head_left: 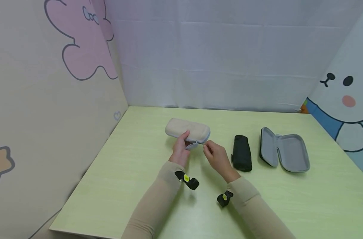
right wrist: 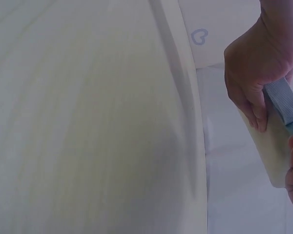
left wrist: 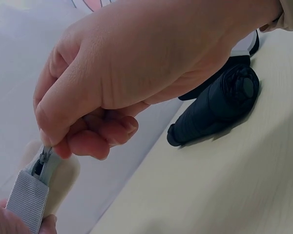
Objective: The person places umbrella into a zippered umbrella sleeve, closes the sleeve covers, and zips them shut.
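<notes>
A beige zip case [head_left: 184,127] with a pale blue-grey edge is held above the table by my left hand [head_left: 180,151], its thumb lying over the case's side. A grey fabric strap [left wrist: 29,197] loops off the near end of the case, beside the zipper. With thumb and forefinger, my right hand [head_left: 218,159] pinches the small zipper pull [left wrist: 46,152] at that end, as the left wrist view shows. The left fingers [right wrist: 256,109] wrap the case in the right wrist view. From these views I cannot see inside the case.
Right of my hands lies a black folded umbrella [head_left: 242,153] on the pale green table [head_left: 109,186]. Farther right, a second case [head_left: 295,152] lies spread open, its grey lining up. A white cloth [head_left: 214,59] hangs behind the table; a wall [head_left: 49,109] borders the left.
</notes>
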